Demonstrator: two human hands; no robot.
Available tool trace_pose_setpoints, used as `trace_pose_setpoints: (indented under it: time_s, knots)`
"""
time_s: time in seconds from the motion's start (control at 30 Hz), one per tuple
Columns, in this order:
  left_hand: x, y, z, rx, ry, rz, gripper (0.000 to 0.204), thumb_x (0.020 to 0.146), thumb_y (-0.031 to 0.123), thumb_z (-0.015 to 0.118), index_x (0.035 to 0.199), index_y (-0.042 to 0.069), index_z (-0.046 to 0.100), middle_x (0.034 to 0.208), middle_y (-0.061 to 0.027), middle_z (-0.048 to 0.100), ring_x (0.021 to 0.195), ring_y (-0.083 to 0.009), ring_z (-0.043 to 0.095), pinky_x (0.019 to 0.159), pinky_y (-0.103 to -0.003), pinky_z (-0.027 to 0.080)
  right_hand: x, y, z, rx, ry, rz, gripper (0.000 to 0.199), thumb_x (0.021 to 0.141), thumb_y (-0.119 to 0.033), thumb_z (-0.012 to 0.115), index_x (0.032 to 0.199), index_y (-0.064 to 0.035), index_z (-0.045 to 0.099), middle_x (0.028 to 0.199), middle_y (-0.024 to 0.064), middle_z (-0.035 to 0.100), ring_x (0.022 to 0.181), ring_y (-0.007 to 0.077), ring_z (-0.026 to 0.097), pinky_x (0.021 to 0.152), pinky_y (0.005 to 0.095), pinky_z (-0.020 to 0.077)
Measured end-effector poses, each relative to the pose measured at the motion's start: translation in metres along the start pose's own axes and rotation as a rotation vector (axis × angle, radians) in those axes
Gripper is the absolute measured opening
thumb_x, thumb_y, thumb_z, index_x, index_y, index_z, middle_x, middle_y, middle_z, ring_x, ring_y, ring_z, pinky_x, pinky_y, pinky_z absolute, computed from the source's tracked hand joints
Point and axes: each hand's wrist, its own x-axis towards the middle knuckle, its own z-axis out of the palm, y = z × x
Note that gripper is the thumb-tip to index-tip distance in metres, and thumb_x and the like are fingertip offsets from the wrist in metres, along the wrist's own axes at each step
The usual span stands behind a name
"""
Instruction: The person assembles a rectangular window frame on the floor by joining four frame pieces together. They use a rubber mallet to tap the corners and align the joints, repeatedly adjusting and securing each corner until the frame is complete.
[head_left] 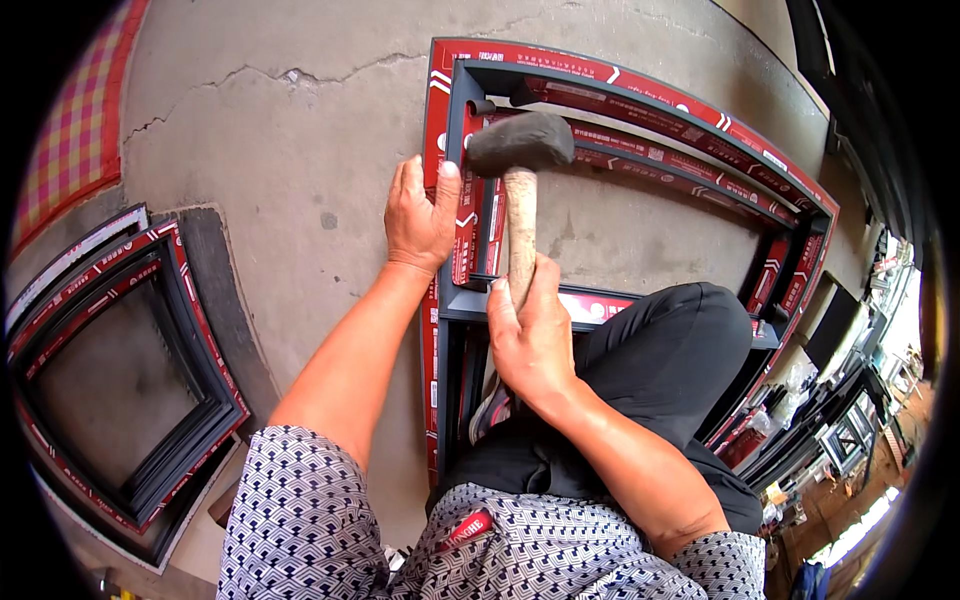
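Observation:
My right hand (530,335) is closed around the pale wooden handle of a mallet (520,145). The mallet's thick black head is over the upper left corner area of a large dark window frame (640,80) covered in red printed film. On that frame's left rail, my left hand (422,215) straddles the outer edge, its thumb on the red film and its fingers on the outside. A crossbar (595,305) runs through the frame just beyond my knee. My bent leg hides part of the lower section.
At left, several similar frames (215,370) lie stacked. A checkered cloth with a red border (75,130) is at the far left. Cracked concrete floor (290,190) lies between. To the right are dark profiles (850,400) and clutter, including clear plastic (790,390).

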Motion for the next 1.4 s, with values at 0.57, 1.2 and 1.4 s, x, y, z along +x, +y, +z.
trace_pose_setpoints:
  time_s: [0.57, 1.2, 1.4]
  knots:
    - [-0.003, 0.005, 0.001, 0.048, -0.025, -0.042, 0.045, 0.104, 0.044, 0.070, 0.113, 0.001, 0.061, 0.105, -0.0202, 0.069, 0.101, -0.0436, 0.067, 0.089, -0.051, 0.054, 0.009, -0.004, -0.012, 0.742, -0.123, 0.339, 0.028, 0.111, -0.025, 0.063, 0.120, -0.0031, 0.049, 0.083, 0.0034, 0.056, 0.058, 0.0107, 0.055, 0.045, 0.0287, 0.0472]
    - [-0.001, 0.011, 0.000, 0.009, -0.038, -0.049, 0.044, 0.106, 0.045, 0.068, 0.115, 0.003, 0.062, 0.107, -0.0185, 0.070, 0.103, -0.0420, 0.068, 0.091, -0.050, 0.054, 0.026, 0.009, -0.012, 0.738, 0.039, 0.455, 0.023, 0.106, -0.021, 0.067, 0.112, -0.0050, 0.052, 0.076, 0.0009, 0.056, 0.053, 0.0086, 0.051, 0.042, 0.0275, 0.0434]
    - [-0.001, 0.005, 0.001, 0.054, -0.040, 0.005, 0.044, 0.108, 0.045, 0.066, 0.116, 0.002, 0.061, 0.107, -0.0191, 0.071, 0.100, -0.0391, 0.070, 0.090, -0.047, 0.055, 0.017, 0.000, -0.012, 0.552, -0.156, 0.435, 0.025, 0.106, -0.022, 0.067, 0.117, -0.0045, 0.052, 0.076, 0.0000, 0.054, 0.051, 0.0093, 0.050, 0.041, 0.0298, 0.0411]
